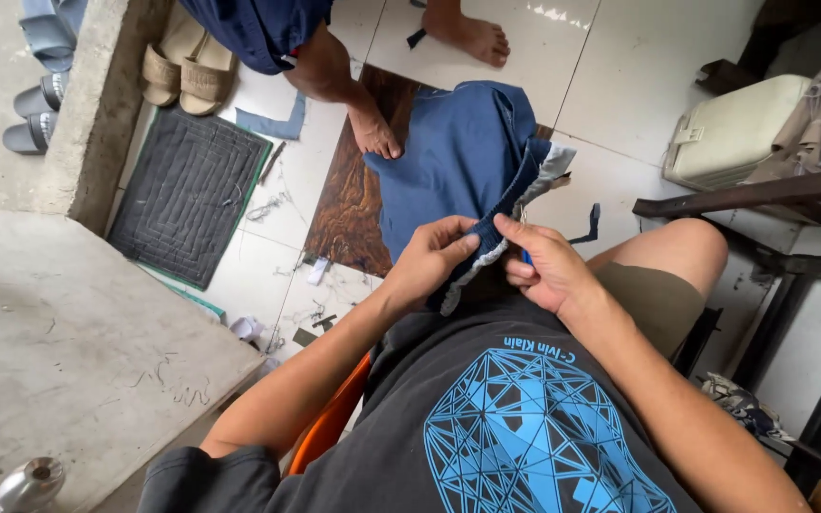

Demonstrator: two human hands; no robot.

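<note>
1. I sit over a white tiled floor [620,76] strewn with thread and cloth scraps, a dark doormat [187,190] to one side.
2. My left hand [429,261] pinches the edge of the blue garment [458,152]; my right hand [544,266] grips the same edge just beside it, closed also around a small blue tool [526,256], mostly hidden.
3. The garment drapes from my lap to the floor.
4. I judge the edge is only partly worked; how much remains I cannot tell.

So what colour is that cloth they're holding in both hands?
The cloth is dark blue, with a pale grey edge where the left hand and right hand pinch it; the head view shows it.
</note>
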